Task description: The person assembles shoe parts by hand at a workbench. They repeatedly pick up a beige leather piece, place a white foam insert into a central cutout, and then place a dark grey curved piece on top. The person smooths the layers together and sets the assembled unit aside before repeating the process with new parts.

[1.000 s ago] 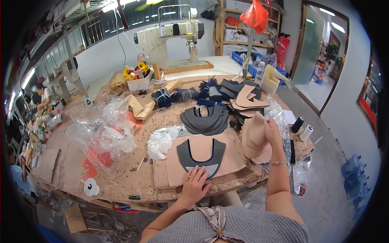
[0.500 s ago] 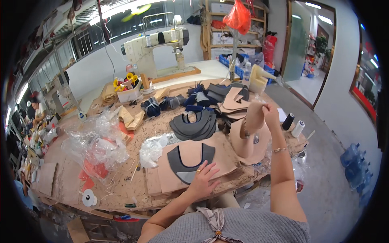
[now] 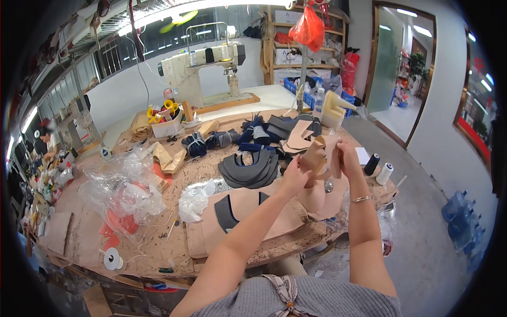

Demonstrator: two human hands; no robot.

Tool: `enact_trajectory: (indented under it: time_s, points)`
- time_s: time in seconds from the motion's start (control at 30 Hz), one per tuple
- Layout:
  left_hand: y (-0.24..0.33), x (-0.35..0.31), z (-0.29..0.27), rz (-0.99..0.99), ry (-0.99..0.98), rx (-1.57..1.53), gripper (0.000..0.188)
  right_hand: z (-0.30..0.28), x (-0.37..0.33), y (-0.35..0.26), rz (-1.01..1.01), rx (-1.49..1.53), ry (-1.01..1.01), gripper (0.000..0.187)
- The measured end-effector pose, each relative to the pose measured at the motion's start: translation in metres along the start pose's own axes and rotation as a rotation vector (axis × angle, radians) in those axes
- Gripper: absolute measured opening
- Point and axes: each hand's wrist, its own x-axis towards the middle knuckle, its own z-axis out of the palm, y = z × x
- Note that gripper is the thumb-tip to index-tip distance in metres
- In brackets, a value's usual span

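Above the right part of the table I hold a beige, leather-like sheet piece (image 3: 331, 149), bent into a curve. My left hand (image 3: 294, 177) pinches its left edge, and my right hand (image 3: 347, 159), with a bracelet at the wrist, grips the other side. Whether it is one piece or two overlapping ones, I cannot tell. Below lie larger beige pieces (image 3: 317, 198). A dark grey U-shaped piece (image 3: 226, 212) rests on a flat beige sheet (image 3: 211, 232), partly hidden by my left forearm. Behind it sits a stack of dark grey curved pieces (image 3: 248, 170).
Crumpled clear plastic (image 3: 127, 182) covers the table's left side. Bundles of dark blue strips (image 3: 196, 145) lie farther back, near a sewing machine (image 3: 203, 68). Thread cones (image 3: 385, 173) stand at the right edge. Blue water bottles (image 3: 462, 216) are on the floor at right.
My left hand has left the grey U-shaped piece and moved up and right to grip the beige piece. My right hand has lowered slightly, and the piece is now bent between both hands.
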Motion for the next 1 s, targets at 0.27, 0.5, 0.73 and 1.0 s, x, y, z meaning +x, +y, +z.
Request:
enact_trajectory:
  time_s: [0.27, 0.5, 0.73, 1.0]
  points:
    - [-0.068, 0.043, 0.031, -0.101, 0.048, 0.351, 0.039, -0.055, 0.012, -0.047, -0.514, 0.257, 0.535, 0.016]
    - [-0.038, 0.028, -0.001, 0.331, 0.404, 0.332, 0.064, -0.037, -0.015, -0.073, -0.683, 0.138, 0.735, 0.021]
    - [0.137, -0.119, -0.065, 0.744, -0.388, -0.889, 0.077, 0.073, -0.027, 0.075, -0.524, 0.064, 0.499, 0.012]
    - [0.169, -0.171, -0.098, 0.894, -0.021, -0.994, 0.065, 0.168, -0.018, 0.16, -0.404, -0.063, 0.381, 0.009]
